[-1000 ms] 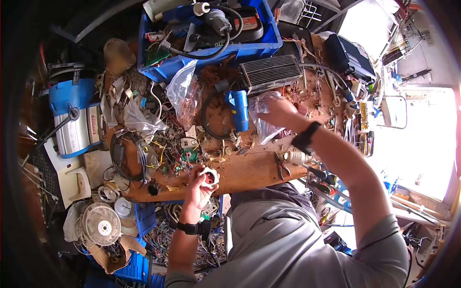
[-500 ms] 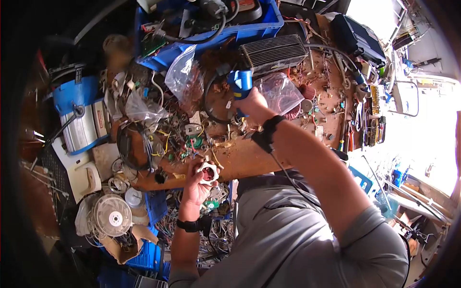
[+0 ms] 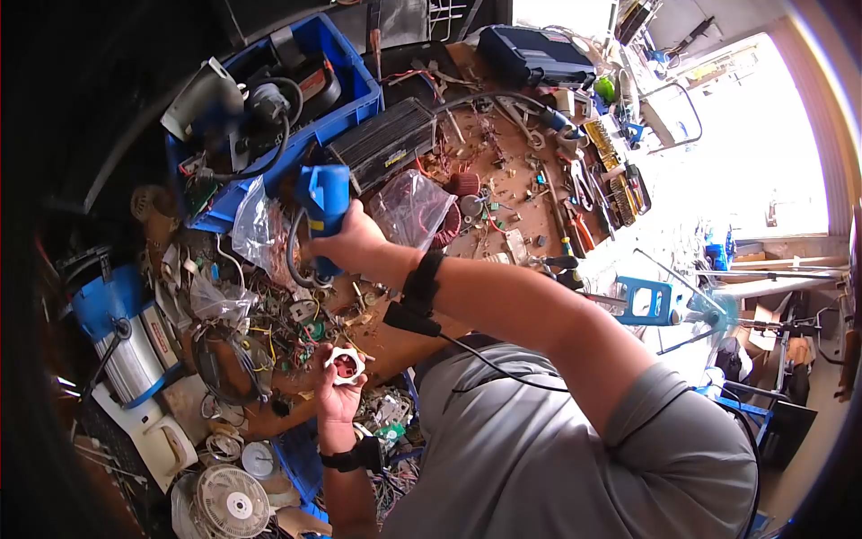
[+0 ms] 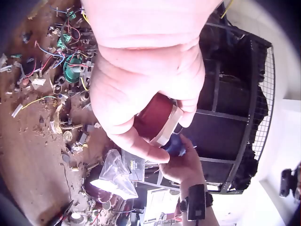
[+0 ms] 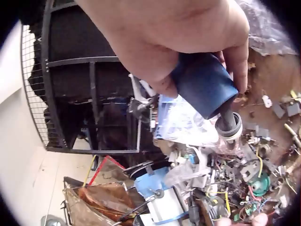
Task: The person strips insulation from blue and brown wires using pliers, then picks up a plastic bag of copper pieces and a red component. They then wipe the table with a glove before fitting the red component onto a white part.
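Observation:
My right hand [image 3: 359, 241] grips a blue cylindrical power connector housing [image 3: 325, 190], thumb on one side and fingers on the other. In the right wrist view a dark cable [image 5: 228, 116] comes out of the lower end of the housing [image 5: 204, 87], with a grey threaded ring [image 5: 233, 136] round it. Lower down, my left hand [image 3: 339, 400] holds a dark red round insert [image 4: 155, 115] with a white scalloped rim [image 3: 361, 361], its face turned up. The two hands are apart, the right one farther over the bench.
Loose wires and small electrical parts [image 3: 301, 314] cover the bench. Behind stand a blue crate [image 3: 346, 112] and a black finned box [image 3: 382, 148]. A clear plastic bag [image 3: 413, 202] lies beside the right forearm; pliers [image 3: 582, 232] lie at the right.
My right hand has left the plastic bag, taken hold of the blue connector housing and carried it leftward. My left hand keeps the red insert; the head view has turned.

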### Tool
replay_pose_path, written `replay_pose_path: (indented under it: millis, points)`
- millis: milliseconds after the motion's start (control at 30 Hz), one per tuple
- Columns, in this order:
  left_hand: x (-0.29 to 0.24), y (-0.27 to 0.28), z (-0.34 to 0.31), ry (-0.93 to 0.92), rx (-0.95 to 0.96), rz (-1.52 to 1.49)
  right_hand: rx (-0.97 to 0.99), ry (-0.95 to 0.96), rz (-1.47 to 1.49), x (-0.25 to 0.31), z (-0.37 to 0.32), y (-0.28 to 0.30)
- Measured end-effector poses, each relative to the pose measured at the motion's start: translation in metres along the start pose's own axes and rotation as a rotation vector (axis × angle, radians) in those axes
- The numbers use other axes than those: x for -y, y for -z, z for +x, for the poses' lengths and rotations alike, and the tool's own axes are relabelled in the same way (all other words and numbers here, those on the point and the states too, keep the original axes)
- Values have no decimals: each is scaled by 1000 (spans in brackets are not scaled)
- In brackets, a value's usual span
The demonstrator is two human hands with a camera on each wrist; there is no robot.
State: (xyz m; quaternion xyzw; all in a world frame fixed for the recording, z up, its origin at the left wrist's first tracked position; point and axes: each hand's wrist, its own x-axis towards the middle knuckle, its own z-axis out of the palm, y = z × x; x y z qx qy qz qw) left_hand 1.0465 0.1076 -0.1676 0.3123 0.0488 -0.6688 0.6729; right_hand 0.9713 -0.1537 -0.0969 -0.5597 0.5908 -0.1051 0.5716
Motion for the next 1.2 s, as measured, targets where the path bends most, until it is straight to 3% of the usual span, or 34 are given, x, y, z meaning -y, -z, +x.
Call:
replay_pose_path:
  millis: [100,133,200,233,300,433,500,567,667,733,800,867,933,1000,1100,1200]
  points:
    - [4,11,0,68,-4,-121,-5,-205,-74,-30,2,7]
    - [2,16,1,64,1,-70,42,-248,-22,-73,30,-2]
    - [0,9,2,48,7,-20,84,-334,194,-73,19,11]
    - [0,5,0,43,15,-19,-14,-365,173,-97,33,5]
    - [0,3,-3,51,11,-19,-66,-345,256,-121,44,3]
    - [3,5,-10,46,-8,-16,3,-352,212,-113,41,6]
    - [6,8,-11,38,-12,-11,-21,-355,42,-116,43,1]
    - [9,10,-11,51,-46,-27,28,-292,8,-115,36,-2]
    - [11,7,-6,65,-72,-37,484,108,-349,-92,5,-2]
    - [10,-5,-2,90,-89,-63,597,502,-418,-73,-37,-1]
    - [13,-15,5,67,-86,-17,616,730,-679,-59,-74,-1]
    - [16,-29,14,9,-62,137,616,753,-728,-36,-105,9]
    - [14,-44,19,43,4,106,565,845,-772,-31,-115,15]
    - [22,-45,26,92,96,40,556,797,-787,-29,-118,28]
    - [23,-90,25,123,119,53,548,713,-796,-12,-127,60]
    - [48,-114,33,334,238,152,389,668,-880,-12,-146,101]
